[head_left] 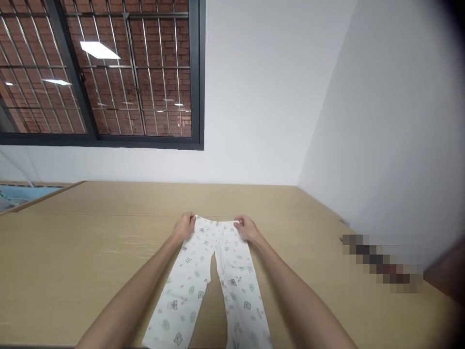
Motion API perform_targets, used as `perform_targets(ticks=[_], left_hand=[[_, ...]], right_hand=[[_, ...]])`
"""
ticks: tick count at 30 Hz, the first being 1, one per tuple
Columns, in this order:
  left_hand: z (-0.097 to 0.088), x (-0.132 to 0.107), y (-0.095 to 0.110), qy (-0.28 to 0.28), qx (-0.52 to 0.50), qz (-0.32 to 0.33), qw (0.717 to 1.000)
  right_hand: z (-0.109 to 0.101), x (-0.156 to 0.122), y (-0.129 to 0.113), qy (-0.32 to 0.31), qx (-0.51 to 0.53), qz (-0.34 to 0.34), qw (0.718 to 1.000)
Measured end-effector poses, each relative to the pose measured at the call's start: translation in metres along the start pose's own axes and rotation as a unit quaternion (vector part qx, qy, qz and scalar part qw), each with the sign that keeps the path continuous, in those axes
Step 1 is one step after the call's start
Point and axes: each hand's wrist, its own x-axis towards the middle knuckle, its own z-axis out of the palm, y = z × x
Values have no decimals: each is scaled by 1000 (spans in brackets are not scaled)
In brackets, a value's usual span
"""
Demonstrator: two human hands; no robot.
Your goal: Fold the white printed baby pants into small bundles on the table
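A pair of white trousers (238, 264) with a small green and grey print lies spread on the wooden table, waistband away from me and both legs toward me. My left hand (185, 226) grips the left corner of the waistband, fingers closed on the cloth. At the opposite corner my right hand (247, 228) pinches the waistband between thumb and fingers. The waistband runs nearly straight between the two hands, dipping slightly in the middle. The lower ends of the legs reach the bottom edge of the view.
The light wooden table (109, 252) meets a white wall (254, 97) at the back and right. A barred window (145, 72) is set above it. A blurred-out item (378, 261) sits near the right wall. Something light blue (25, 194) shows beyond the left edge.
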Motion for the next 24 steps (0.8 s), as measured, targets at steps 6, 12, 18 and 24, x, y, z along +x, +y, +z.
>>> perform_targets(ticks=[6,12,18,24], left_hand=[[25,11,-25,11,34,-25,999],[12,2,-24,41,23,-31,998],[-7,-66,42,-14,-60,82,995],[7,-174,134,-198,-121,219,948]], right_hand=[[26,23,30,12,-13,-11,1000],[37,27,40,65,-18,-47,997],[32,28,51,97,-4,-34,995],[37,28,50,58,-34,-57,996]])
